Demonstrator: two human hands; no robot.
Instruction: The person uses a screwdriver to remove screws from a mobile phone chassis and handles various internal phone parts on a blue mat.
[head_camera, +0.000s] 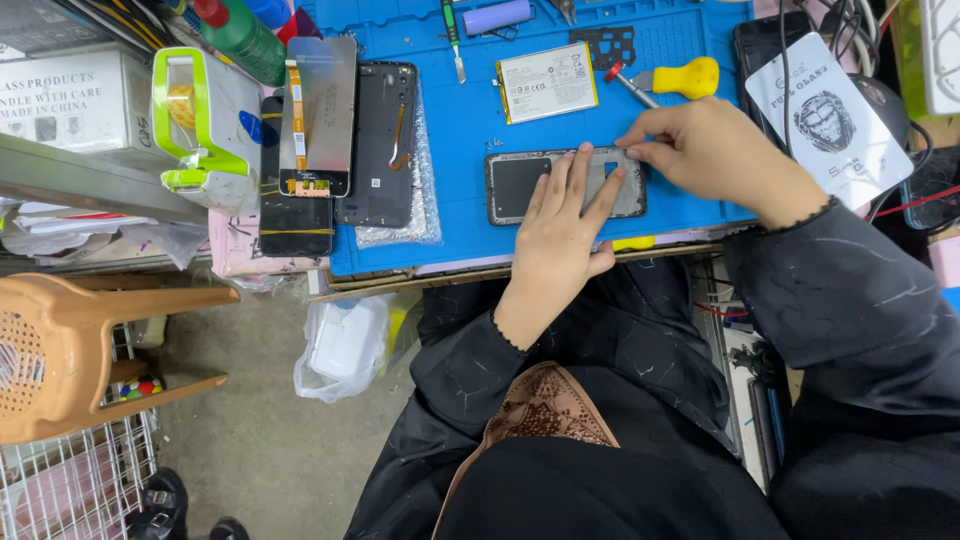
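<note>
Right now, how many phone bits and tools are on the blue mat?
Opened phone frame under the left hand and right hand: 1
Battery: 1
Back cover: 1
Yellow-handled screwdriver: 1
Green-handled screwdriver: 1
Total: 5

A blue work mat (470, 215) covers the counter (480, 275), whose wooden front edge runs across the middle of the scene. Below it on the left lies a bare grey concrete floor (250, 440). A tan plastic chair (70, 350) stands at the near left, above a white wire rack (70, 485). A white plastic bag (345, 350) hangs just under the counter edge. Light is even and bright, with soft shadows
</note>
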